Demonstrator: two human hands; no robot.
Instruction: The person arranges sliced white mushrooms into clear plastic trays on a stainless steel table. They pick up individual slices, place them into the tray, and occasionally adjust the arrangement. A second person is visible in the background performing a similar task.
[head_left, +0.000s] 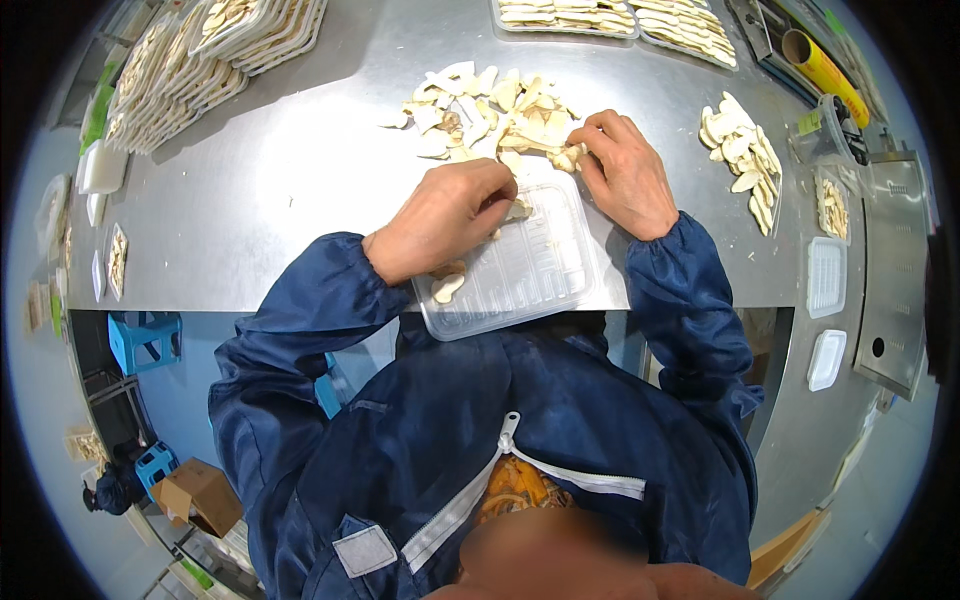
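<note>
A clear plastic tray lies in front of me, its near rim jutting past the table edge. My left hand is over its left side, fingertips pinched on a pale mushroom slice that they partly hide. Another slice rests in the tray's near left corner, with a browner piece beside it under my wrist. Right of the tray's far corner, my right hand has thumb and fingers around a knobbly mushroom piece. That piece is at the edge of a loose heap of mushroom slices.
Stacked filled trays stand far left; two filled trays lie at the back. To the right are a slice pile, a plastic tub and a yellow roll. A person sits at lower left near a cardboard box.
</note>
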